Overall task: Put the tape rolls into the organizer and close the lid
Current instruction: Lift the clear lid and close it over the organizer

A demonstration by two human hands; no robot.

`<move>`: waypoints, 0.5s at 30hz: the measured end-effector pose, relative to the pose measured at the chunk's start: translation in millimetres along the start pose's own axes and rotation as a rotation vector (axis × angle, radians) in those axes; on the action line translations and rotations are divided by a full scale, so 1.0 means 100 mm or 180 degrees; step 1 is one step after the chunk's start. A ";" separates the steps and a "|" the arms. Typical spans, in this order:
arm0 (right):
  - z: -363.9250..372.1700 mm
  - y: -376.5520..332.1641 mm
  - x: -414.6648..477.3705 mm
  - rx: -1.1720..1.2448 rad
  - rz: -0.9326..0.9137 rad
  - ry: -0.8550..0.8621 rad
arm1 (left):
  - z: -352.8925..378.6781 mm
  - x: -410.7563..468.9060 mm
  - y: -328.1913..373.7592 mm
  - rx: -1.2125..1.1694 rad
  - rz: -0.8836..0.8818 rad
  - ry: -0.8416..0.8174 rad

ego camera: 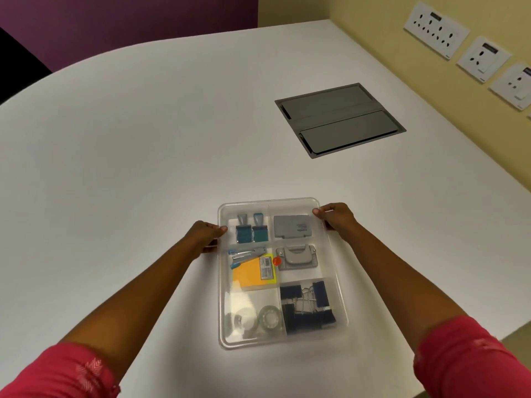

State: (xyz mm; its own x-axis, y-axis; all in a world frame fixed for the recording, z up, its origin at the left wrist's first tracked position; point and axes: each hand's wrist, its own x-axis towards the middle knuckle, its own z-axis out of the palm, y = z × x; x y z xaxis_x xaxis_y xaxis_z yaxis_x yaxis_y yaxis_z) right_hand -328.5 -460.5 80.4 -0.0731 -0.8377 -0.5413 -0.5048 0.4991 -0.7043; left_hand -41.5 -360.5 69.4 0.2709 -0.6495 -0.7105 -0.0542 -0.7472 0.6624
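Organizer: a clear plastic box (333,282) with six compartments, flat on the white table (143,168), directly in front of the person and between the two forearms.
Lid: a clear cover (293,203) seems to lie over the box, its edge held at both far corners; whether it is fully seated cannot be told.
Tape rolls: two clear rolls (260,318) side by side in the near-left compartment, close to the person and well apart from both hands.
Left hand: (205,235) curled around the box's left edge near the far corner, thumb on top, fingers wrapped below.
Right hand: (336,215) closed on the far-right corner, thumb on the top edge.
Other contents: two teal stamps (251,229) far left; a grey case (293,226) far right; a stapler (247,254) and yellow sticky notes (253,272) middle left; a grey hole punch (297,257) middle right; black binder clips (307,305) near right.
Sleeves: pink (474,360), pushed up both forearms.
Table fittings: a grey cable hatch (340,120) set into the tabletop, far from the box.
Wall: sockets (436,30) at upper right.
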 end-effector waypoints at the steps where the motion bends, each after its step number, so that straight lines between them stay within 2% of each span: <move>1: 0.01 -0.04 0.07 0.0117 0.0032 -0.0035 | -0.01 0.05 0.05 0.0032 -0.0019 0.0009; 5: 0.01 -0.18 0.26 0.0477 0.0182 -0.0287 | -0.05 0.21 0.17 0.0096 -0.0067 0.0002; 15: 0.05 -0.32 0.53 0.0131 0.0888 -0.0411 | -0.07 0.33 0.24 0.0089 -0.0075 0.0013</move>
State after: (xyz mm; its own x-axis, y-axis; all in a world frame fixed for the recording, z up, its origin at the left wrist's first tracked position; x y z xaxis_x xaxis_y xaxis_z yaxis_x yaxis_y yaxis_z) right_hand -311.9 -519.6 72.3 -0.0926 -0.6333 -0.7683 -0.4453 0.7165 -0.5369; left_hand -27.3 -399.3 63.2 0.2763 -0.6310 -0.7249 -0.0745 -0.7660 0.6385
